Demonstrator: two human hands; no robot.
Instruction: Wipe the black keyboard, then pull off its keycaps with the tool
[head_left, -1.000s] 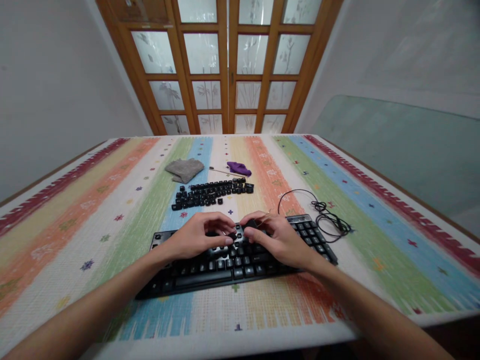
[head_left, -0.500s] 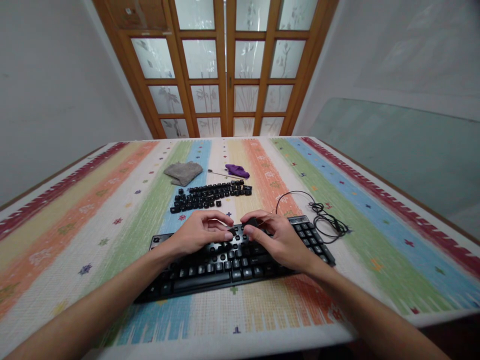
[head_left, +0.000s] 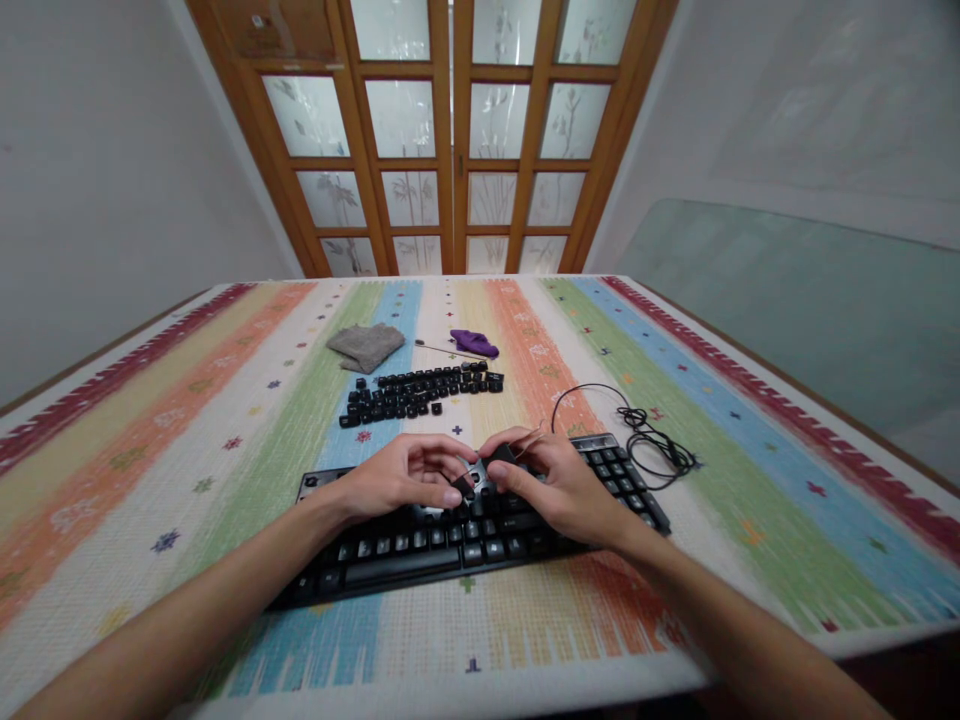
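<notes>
A black computer keyboard [head_left: 401,570] lies slightly slanted under both hands, with several keys gone from its upper left part. My left hand [head_left: 409,475] is closed, pinching a small black keycap [head_left: 463,487] between thumb and fingers just above the keyboard. In my right hand [head_left: 551,480] is a keycap puller [head_left: 498,456] with a black handle and thin wire ends; thumb and fingers are closed around the handle. One wire end reaches toward the keycap in my left hand. Whether it still grips that keycap I cannot tell.
Loose black keycaps [head_left: 424,390] lie in rows beyond the keyboard. Behind them are a grey cloth [head_left: 365,347], a thin stick [head_left: 442,348] and a purple cloth [head_left: 474,343]. The coiled keyboard cable [head_left: 660,450] rests at the right on the striped tablecloth [head_left: 262,440].
My left fingers have come down slightly and now show the keycap pinched at their tips. The puller's handle has tilted and shifted a little toward the left hand.
</notes>
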